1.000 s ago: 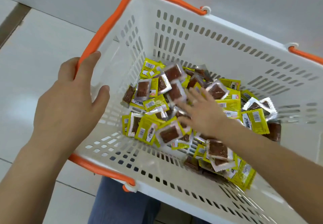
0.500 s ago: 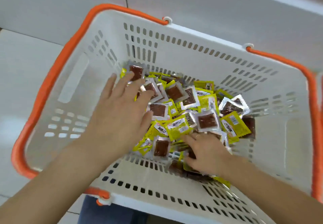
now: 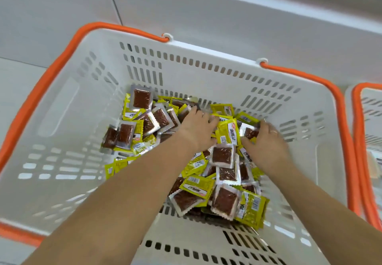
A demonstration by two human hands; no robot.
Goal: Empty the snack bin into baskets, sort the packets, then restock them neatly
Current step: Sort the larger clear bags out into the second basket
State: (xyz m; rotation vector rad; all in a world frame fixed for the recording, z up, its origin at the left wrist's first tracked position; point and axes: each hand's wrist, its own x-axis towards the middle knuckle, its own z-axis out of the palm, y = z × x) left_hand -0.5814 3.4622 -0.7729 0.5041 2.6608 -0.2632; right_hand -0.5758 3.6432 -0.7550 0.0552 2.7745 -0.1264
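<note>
Two hands are being seen, the left hand (image 3: 197, 126) and the right hand (image 3: 266, 138), both lying among the packets. Two baskets are being shown: one white basket (image 3: 62, 107) with two orange handles, one handle (image 3: 51, 74) on the left and one handle (image 3: 330, 91) on the right, and a second basket (image 3: 370, 107) being cut off at the right edge. Two kinds of packet are being counted: roughly fifteen clear packets (image 3: 222, 155) with brown contents, and about as many yellow packets (image 3: 229, 133); an exact count is being prevented by overlap.

Left hand (image 3: 198, 128) left the basket (image 3: 62, 103) rim, now digging among packets (image 3: 222, 156)
</note>
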